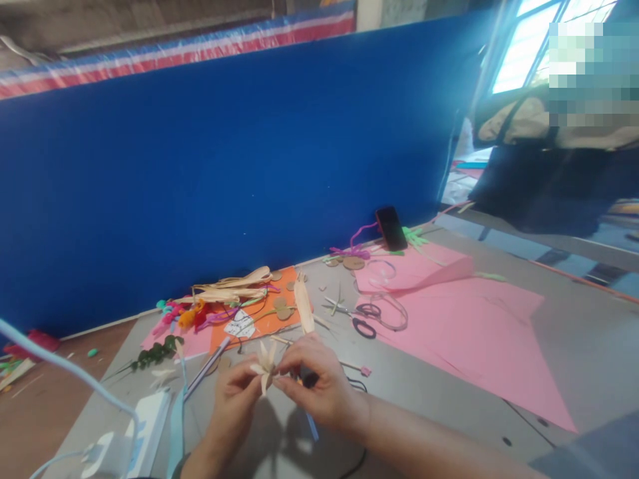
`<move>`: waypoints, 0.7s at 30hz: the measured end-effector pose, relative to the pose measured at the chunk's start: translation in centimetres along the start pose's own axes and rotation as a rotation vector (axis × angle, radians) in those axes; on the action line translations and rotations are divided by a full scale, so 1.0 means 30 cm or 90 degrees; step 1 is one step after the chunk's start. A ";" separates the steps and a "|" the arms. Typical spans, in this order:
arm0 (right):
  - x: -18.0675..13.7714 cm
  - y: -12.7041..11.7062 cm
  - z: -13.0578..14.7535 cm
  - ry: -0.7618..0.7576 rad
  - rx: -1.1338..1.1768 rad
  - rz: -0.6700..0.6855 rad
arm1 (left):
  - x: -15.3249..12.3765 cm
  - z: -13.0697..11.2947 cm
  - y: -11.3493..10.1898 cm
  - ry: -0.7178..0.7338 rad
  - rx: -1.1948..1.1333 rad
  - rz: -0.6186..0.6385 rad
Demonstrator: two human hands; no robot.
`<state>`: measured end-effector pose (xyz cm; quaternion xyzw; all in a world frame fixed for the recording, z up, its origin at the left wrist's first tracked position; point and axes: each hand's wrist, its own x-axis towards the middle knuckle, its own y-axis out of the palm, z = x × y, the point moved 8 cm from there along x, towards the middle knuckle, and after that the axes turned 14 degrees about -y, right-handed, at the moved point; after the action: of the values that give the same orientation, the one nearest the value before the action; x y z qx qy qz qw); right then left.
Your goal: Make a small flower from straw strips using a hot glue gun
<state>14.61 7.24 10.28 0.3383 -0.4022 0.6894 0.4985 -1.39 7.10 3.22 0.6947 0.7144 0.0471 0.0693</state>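
Note:
Both hands meet low in the middle of the view over a grey table (429,392). My left hand (234,402) pinches a small pale straw flower (265,367) with pointed petals. My right hand (319,382) closes its fingers on the same flower from the right, and a long pale straw strip (303,306) rises from between its fingers. A dark object lies partly hidden under my right palm.
Pink paper (474,332) covers the table's right; an orange sheet (269,313) with straw pieces and coloured pipe cleaners lies behind the hands. Scissors (367,319), a black phone (391,227) leaning on the blue partition (224,173), a white power strip (144,432). Another person sits far right.

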 end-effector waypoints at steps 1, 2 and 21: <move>0.000 0.000 -0.001 0.002 0.006 -0.002 | -0.001 0.007 -0.001 -0.005 0.004 0.002; 0.000 -0.001 -0.002 0.002 0.008 -0.004 | -0.001 0.014 -0.001 -0.012 0.008 0.005; 0.018 -0.027 0.037 -0.060 -0.021 -0.022 | -0.010 0.049 0.034 -0.069 0.026 0.070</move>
<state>15.31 6.61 11.41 0.3688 -0.4310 0.6573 0.4962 -0.14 6.78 1.95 0.7355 0.6715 -0.0015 0.0909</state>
